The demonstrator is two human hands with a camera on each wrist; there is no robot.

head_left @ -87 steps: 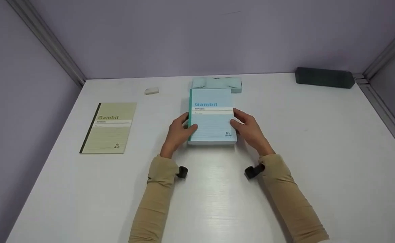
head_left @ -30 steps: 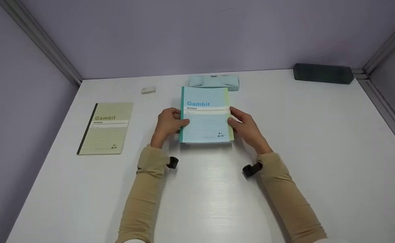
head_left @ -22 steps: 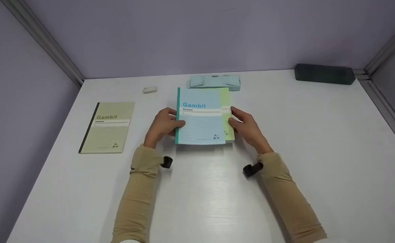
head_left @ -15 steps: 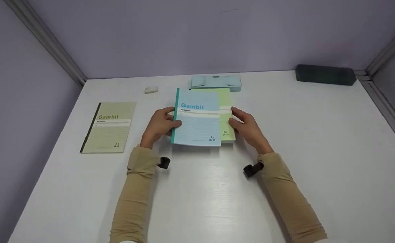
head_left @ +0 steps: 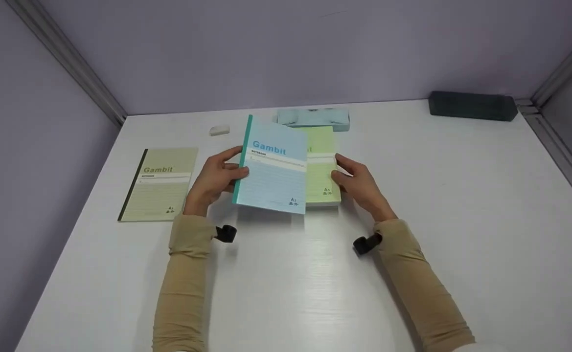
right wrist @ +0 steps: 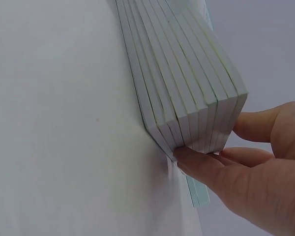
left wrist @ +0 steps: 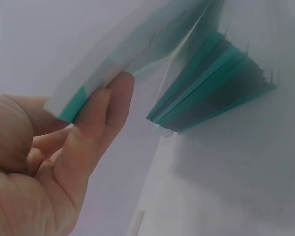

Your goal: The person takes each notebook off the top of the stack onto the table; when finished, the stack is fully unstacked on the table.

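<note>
My left hand pinches a light blue notebook by its green spine, thumb on the cover. The notebook is tilted and partly overlaps a stack of notebooks, whose top one is yellow-green. In the left wrist view, a gap separates the raised notebook from the stack's green and dark spines. My right hand grips the stack's right edge, thumb on top. Several page blocks of the stack show in the right wrist view, with fingers against their side.
An olive notebook with a dark spine lies at the left of the white table. Behind the stack sits a pale blue box. A small white eraser-like block and a dark oblong case lie near the back wall.
The left hand has drawn the blue notebook leftward off the stack and lifted and tilted it, uncovering the yellow-green notebook. The right hand has kept its place on the stack.
</note>
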